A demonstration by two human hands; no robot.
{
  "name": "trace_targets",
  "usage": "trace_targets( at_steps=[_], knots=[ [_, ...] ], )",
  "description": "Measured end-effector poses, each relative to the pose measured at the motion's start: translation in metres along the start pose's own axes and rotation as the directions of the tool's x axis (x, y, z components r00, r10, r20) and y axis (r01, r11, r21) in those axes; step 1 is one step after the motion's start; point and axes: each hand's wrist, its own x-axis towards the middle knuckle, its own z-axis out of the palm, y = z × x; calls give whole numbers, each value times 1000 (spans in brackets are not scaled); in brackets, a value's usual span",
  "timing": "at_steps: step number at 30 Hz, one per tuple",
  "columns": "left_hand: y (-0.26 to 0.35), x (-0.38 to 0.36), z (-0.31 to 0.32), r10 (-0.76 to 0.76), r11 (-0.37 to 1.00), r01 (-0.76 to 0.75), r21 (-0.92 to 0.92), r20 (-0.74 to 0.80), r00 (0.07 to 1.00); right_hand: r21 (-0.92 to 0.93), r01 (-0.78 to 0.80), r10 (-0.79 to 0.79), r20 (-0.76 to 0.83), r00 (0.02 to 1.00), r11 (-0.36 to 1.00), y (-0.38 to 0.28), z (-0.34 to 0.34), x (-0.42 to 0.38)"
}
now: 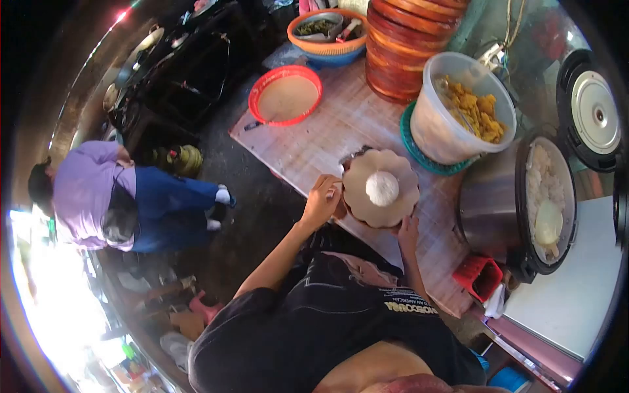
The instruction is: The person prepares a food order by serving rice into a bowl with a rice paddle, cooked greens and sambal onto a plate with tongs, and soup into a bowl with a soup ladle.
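Observation:
In the head view, a light-brown dish with a scalloped rim (357, 203), paper-like in look, is held in front of my body at the table's near edge. A rounded mound of white rice (382, 188) sits in its middle. My left hand (321, 202) has its fingers closed at the left rim. The fingertips of my right hand (407, 234) grip the lower right rim, partly hidden beneath it. Something dark shows behind the dish's upper left edge; I cannot make out what it is.
On the table (357, 108) stand a red basin (253, 98) of cloudy liquid, stacked brown containers (400, 56) and a clear bucket (436, 124) with yellow food. To the right is an open rice cooker (491, 203) with a scoop (548, 223). A person (92, 190) stands at left.

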Motion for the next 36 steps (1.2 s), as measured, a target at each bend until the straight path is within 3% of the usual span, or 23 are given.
trace_targets(
  at_steps=[2, 5, 6, 9, 11, 13, 14, 16, 17, 19, 20, 22, 26, 27, 28, 29, 30, 31, 32, 36],
  knots=[
    [-10, 23, -26, -3, 1000, 4, -23, 8, 1000, -345, 40, -77, -94, 993, 938, 6, 7, 2],
    [-36, 68, -61, -4, 998, 5, -61, 12, 1000, -478, 166, -300, -219, 929, 862, 47, 15, 19],
    [-44, 88, -69, 30, 998, -32, -61, -45, 999, -398, 152, -251, -212, 944, 905, 34, 23, 19],
    [-73, 160, -96, -99, 955, 84, -285, -38, 994, -239, 111, -156, -180, 971, 965, -3, 38, 8],
    [-85, 219, -107, -79, 810, 45, -584, -32, 996, -241, 125, -174, -190, 966, 962, -7, 49, 18],
    [-66, 274, -115, -304, 679, 243, -693, 35, 952, -320, 112, -173, -171, 970, 941, -21, 58, 22],
    [-62, 303, -116, -336, 582, 290, -760, 100, 936, -361, 108, -176, -160, 971, 926, -28, 60, 27],
    [-59, 355, -114, -377, 362, 377, -852, 236, 896, -642, 107, -193, -64, 979, 759, -25, 51, 45],
    [-61, 381, -112, -435, 253, 366, -896, 232, 870, -754, 115, -194, -16, 981, 646, -25, 49, 59],
    [-76, 431, -100, -549, 31, 322, -946, 253, 796, -820, 109, -215, -17, 977, 561, -80, 50, 62],
    [-113, 465, -91, -463, -60, 332, -941, 321, 826, -849, 103, -223, -18, 975, 519, -116, 55, 63],
    [-97, 484, -89, -506, -79, 300, -951, 297, 810, -706, 507, -598, 148, 788, 494, -168, 74, 85],
    [-139, 545, -69, -571, -140, 194, -971, 239, 785, -340, 734, -712, 214, 668, 587, -291, 166, 146],
    [-172, 566, -60, -626, -146, 144, -979, 204, 753, -341, 706, -666, 245, 705, 621, -314, 192, 168],
    [-153, 561, -62, -708, -87, 111, -990, 140, 692, -202, 737, -700, 230, 676, 645, -335, 220, 191],
    [-128, 550, -63, -777, -25, 84, -996, 72, 625, -185, 740, -713, 200, 672, 646, -346, 249, 224],
    [-122, 548, -61, -786, -5, 68, -998, 46, 616, -169, 744, -725, 168, 668, 646, -353, 276, 263],
    [-142, 558, -55, -789, -32, 31, -999, 45, 613, -397, 767, -777, 181, 604, 504, -362, 298, 302],
    [-165, 569, -51, -804, -24, 64, -998, 57, 592, -479, 764, -862, 29, 507, 433, -371, 320, 320],
    [-153, 559, -60, -824, 44, 160, -986, 54, 563, -485, 621, -650, 134, 748, 616, -388, 365, 377]
  ],
)
